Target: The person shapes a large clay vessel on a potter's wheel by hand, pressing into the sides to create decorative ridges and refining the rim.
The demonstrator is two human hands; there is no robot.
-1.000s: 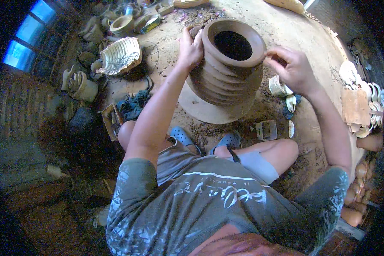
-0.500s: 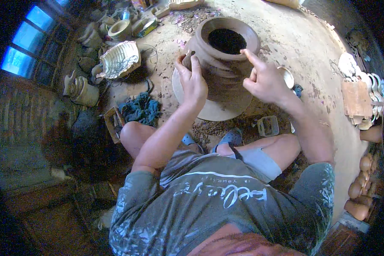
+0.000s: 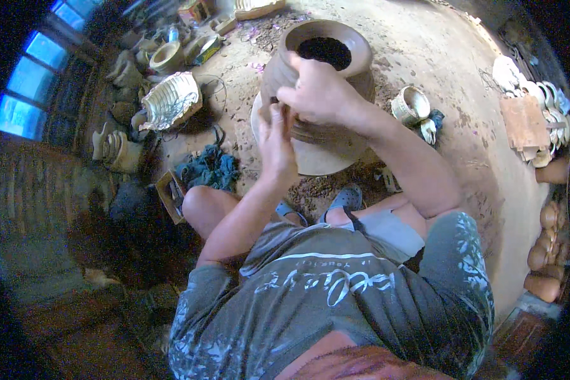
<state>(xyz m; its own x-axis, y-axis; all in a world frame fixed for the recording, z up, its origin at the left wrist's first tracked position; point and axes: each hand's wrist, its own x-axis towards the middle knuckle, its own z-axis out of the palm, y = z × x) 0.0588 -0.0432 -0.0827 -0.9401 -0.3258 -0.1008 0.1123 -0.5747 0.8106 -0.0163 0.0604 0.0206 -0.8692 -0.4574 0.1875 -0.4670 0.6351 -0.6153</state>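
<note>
A large brown clay pot (image 3: 278,76) is set upright on a pale round disc (image 3: 329,161), whose near edge is left bare toward the blue clogs (image 3: 345,197). The right hand (image 3: 323,92) is brought across the front of the pot, its fingers partly curled and its forefinger extended near the left part of the rim (image 3: 358,54); whether anything is gripped there cannot be told. The left hand (image 3: 278,136) is raised just below, its fingers pointed upward and its tips close to the right thumb; a small dark patch is seen beside them, but it cannot be told whether clay is pinched. As far as can be judged, the main form is already built: the mouth is open and the rim is turned out into a broad collar. The wall seems less finished, since horizontal ridges are seen below the right hand, and smoothing there is perhaps left to be done. On the floor, a ribbed white mould piece (image 3: 171,101) and a dark teal cloth (image 3: 209,168) are found to the left, a pale ribbed container (image 3: 410,104) to the right.
</note>
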